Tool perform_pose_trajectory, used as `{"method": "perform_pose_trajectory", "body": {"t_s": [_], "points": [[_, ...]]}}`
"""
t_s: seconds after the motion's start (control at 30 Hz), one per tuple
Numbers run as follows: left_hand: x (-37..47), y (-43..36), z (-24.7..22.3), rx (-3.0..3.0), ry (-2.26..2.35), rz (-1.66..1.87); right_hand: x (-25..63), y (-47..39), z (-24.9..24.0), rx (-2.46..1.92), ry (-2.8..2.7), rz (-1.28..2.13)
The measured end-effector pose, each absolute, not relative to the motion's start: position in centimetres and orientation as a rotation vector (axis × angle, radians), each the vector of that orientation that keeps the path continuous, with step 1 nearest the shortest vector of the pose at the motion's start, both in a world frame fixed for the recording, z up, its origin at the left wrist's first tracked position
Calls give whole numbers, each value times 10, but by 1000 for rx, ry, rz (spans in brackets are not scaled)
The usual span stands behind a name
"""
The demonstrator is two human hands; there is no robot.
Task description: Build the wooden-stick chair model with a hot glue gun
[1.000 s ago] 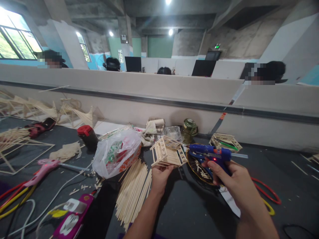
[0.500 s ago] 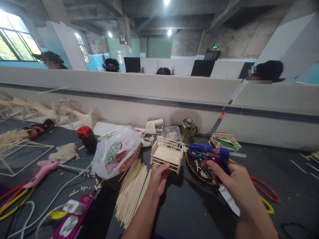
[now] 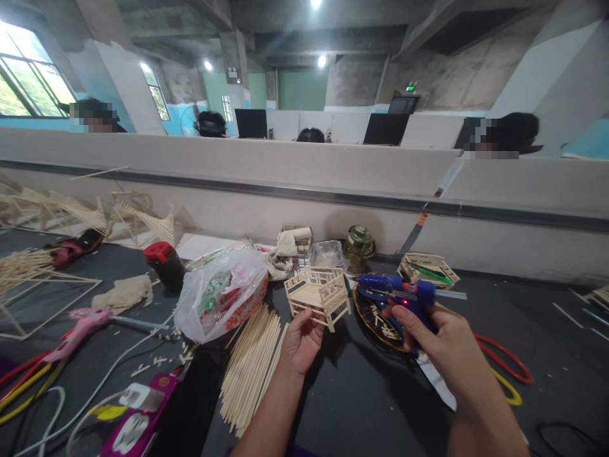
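My left hand [image 3: 303, 343] grips the near edge of a small wooden stick model [image 3: 316, 293], a platform with railings and short legs, held up above the dark table. Its fingers are partly hidden under the model. In my right hand [image 3: 435, 336] is a blue glue gun [image 3: 404, 289], its nozzle pointing left toward the model but apart from it. A red light glows on the gun's side, and a clear glue stick [image 3: 451, 295] juts from its back. Beneath the gun sits a dark round tray [image 3: 364, 324] with short stick pieces in it.
A bundle of thin wooden sticks [image 3: 252, 374] lies left of my left arm. Behind it are a plastic bag [image 3: 190, 311] and a red-lidded bottle [image 3: 166, 266]. At left lie a pink glue gun [image 3: 90, 324] and a purple power strip [image 3: 137, 416]. Another stick model [image 3: 409, 263] stands behind the blue gun.
The stick model has been turned in my left hand, so its railed side now faces more to the right. My right hand with the glue gun has barely moved.
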State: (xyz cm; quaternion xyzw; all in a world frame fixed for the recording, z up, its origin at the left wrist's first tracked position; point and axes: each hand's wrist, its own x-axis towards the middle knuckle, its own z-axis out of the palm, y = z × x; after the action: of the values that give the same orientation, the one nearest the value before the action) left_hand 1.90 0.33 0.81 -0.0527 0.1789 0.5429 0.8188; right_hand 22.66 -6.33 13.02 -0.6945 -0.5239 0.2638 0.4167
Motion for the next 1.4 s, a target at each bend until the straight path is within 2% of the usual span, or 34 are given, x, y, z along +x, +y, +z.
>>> {"method": "perform_pose_trajectory", "body": {"t_s": [1.4], "points": [[13, 10, -13, -24, 361, 1162, 226, -63, 131, -1733, -1362, 627]]}}
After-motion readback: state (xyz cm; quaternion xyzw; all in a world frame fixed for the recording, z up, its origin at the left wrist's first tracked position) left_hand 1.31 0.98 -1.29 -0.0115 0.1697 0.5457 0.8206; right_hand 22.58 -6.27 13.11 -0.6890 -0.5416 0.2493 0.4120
